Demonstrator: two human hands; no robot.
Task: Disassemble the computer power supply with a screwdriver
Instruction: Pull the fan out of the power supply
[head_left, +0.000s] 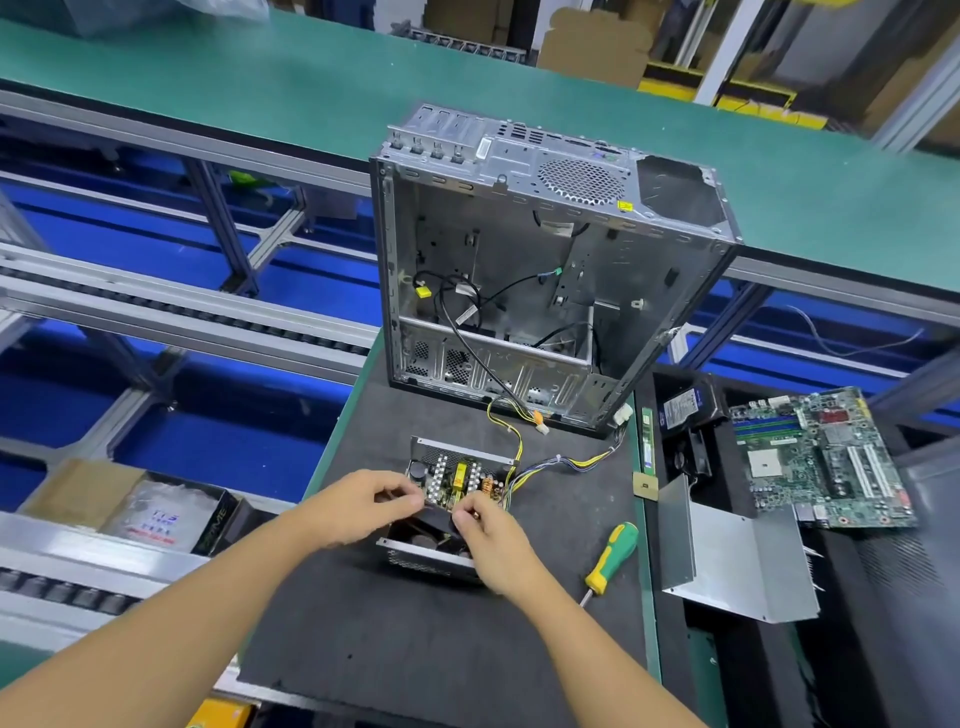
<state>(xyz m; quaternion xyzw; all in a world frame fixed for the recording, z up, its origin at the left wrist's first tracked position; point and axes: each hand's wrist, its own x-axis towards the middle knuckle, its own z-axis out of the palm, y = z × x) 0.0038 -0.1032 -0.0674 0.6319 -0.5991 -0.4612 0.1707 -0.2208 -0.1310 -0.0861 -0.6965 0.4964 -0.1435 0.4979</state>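
**Both hands on opened power supply**

The left hand and right hand meet over the power supply on the black mat. The fingers of both are curled, pinching its exposed near edge. The screwdriver lies to the right, untouched. Behind, the open computer case holds loose cables.

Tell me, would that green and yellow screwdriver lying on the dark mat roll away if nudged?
The green-and-yellow-handled screwdriver would probably feel stiff, with most of its weight in its thick handle. That rounded handle might let it roll, though the dark mat it lies on likely slows that. Its waisted grip probably resists slipping.
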